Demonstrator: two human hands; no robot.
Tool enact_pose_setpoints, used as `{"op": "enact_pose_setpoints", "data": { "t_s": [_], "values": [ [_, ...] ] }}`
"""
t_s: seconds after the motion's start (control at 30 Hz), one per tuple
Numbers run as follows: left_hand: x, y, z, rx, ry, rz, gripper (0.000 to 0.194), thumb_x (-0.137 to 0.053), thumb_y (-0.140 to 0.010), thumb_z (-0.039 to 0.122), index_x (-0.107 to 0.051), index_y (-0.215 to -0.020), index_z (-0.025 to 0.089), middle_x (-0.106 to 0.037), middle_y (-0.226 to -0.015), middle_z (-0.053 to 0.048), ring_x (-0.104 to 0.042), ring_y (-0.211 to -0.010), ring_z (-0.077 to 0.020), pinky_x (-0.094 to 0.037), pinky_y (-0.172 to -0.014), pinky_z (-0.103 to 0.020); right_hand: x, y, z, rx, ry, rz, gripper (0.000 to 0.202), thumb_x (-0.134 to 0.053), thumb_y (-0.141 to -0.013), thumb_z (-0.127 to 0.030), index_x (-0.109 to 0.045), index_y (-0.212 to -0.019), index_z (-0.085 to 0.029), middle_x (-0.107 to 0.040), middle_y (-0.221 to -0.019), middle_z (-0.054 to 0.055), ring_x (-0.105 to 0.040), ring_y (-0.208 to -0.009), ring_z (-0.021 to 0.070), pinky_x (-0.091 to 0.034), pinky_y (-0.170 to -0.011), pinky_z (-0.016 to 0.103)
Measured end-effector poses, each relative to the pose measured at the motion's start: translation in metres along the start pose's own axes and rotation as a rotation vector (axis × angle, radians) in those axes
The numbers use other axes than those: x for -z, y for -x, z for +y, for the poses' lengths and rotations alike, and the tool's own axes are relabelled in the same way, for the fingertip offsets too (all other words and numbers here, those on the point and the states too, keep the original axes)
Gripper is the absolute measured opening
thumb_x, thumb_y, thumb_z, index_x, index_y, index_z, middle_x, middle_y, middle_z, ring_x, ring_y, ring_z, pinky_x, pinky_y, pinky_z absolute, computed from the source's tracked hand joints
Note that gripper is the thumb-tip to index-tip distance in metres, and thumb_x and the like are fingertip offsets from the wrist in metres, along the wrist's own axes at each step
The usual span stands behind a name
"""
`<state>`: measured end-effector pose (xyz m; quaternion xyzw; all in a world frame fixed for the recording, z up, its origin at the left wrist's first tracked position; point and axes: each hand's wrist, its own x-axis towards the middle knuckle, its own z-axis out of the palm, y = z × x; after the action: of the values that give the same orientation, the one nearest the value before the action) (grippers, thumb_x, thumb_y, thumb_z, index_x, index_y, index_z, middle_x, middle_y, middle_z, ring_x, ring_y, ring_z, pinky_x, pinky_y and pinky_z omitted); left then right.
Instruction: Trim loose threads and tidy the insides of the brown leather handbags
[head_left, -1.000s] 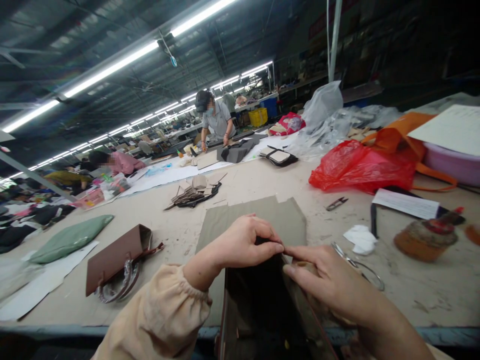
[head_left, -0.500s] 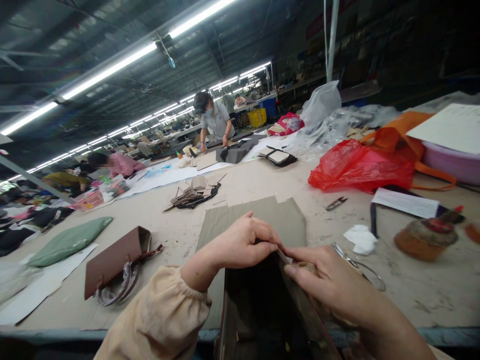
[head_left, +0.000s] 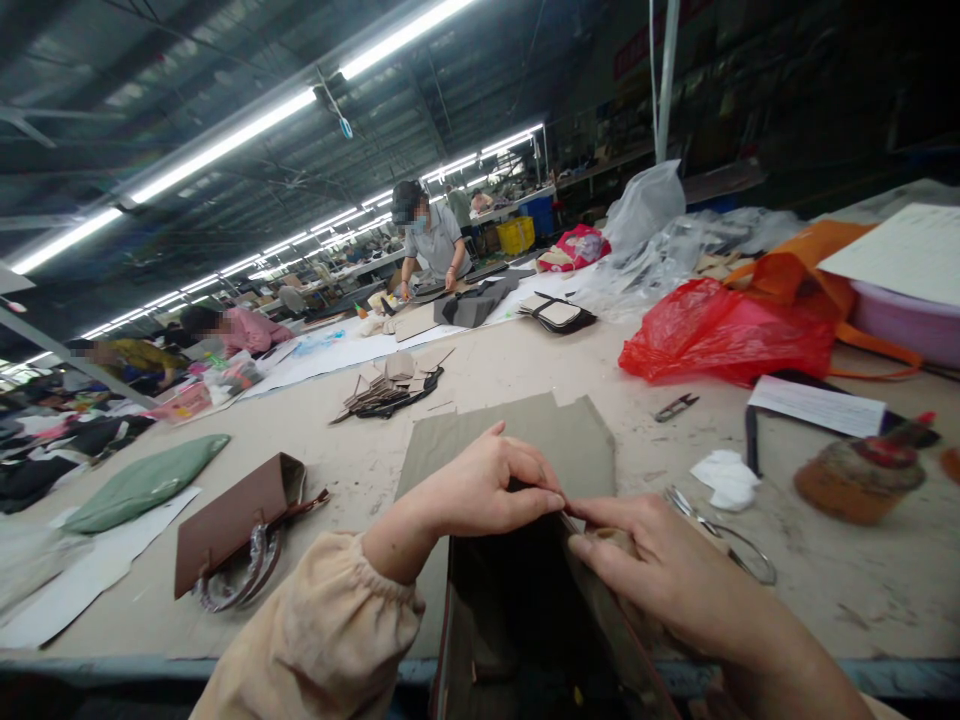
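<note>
An open-topped bag (head_left: 517,610) with a dark inside stands at the table's front edge, its mouth facing me. My left hand (head_left: 495,485) is closed over the bag's far rim, thumb and fingers pinching it. Close beside it, my right hand (head_left: 645,550) pinches the right side of the same rim between thumb and forefinger. The two hands' fingertips nearly meet at the far right corner. Under and beyond the bag lies a flat olive-grey sheet (head_left: 517,430). To the left a brown handbag (head_left: 232,520) with plastic-wrapped handles lies on its side.
On the right are scissors (head_left: 720,535), thread snips (head_left: 676,407), a crumpled white tissue (head_left: 725,480), a stained pot (head_left: 859,480) and a red plastic bag (head_left: 727,335). Cut pieces (head_left: 394,385) lie farther back. A green pouch (head_left: 146,483) is at left; a co-worker (head_left: 431,240) stands across the table.
The hands hold almost the same pose on the bag's rim, the fingertips shifting only slightly. The whole view has moved a little.
</note>
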<state>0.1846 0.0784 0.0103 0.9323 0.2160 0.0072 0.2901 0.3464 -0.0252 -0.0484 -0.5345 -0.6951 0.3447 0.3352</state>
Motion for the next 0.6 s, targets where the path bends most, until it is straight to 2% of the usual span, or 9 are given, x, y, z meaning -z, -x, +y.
{"op": "enact_pose_setpoints", "data": {
  "t_s": [0.17,0.37,0.6],
  "values": [
    [0.0006,-0.0007,0.0018,0.005,0.006,-0.015,0.016,-0.058,-0.080,0.033,-0.068,-0.083,0.021,-0.069,-0.093,0.000,-0.059,-0.092,-0.0144,0.002,-0.110,-0.044,-0.0002,0.0003,0.0000,-0.010,0.011,-0.009,0.022,-0.042,-0.085,-0.026,-0.058,-0.072,-0.018,-0.056,-0.062,-0.004,-0.049,-0.059,0.0115,-0.030,-0.051,0.023],
    [0.0020,-0.0015,-0.0004,-0.009,-0.003,-0.036,0.017,-0.051,-0.083,0.019,-0.067,-0.087,0.021,-0.067,-0.098,0.000,-0.058,-0.096,-0.0143,0.000,-0.110,-0.044,-0.0001,0.0002,0.0032,-0.026,0.009,-0.027,0.021,-0.042,-0.085,-0.027,-0.056,-0.074,-0.018,-0.058,-0.067,-0.003,-0.050,-0.061,0.0122,-0.032,-0.053,0.023],
    [0.0041,-0.0019,-0.0014,0.000,0.038,-0.034,0.024,-0.047,-0.080,0.012,-0.067,-0.090,0.021,-0.067,-0.100,0.000,-0.058,-0.098,-0.0154,0.001,-0.110,-0.043,0.0004,0.0003,0.0050,-0.038,-0.010,-0.038,0.023,-0.041,-0.085,-0.028,-0.060,-0.077,-0.017,-0.059,-0.067,-0.002,-0.052,-0.061,0.0132,-0.033,-0.053,0.023]
  ]
}}
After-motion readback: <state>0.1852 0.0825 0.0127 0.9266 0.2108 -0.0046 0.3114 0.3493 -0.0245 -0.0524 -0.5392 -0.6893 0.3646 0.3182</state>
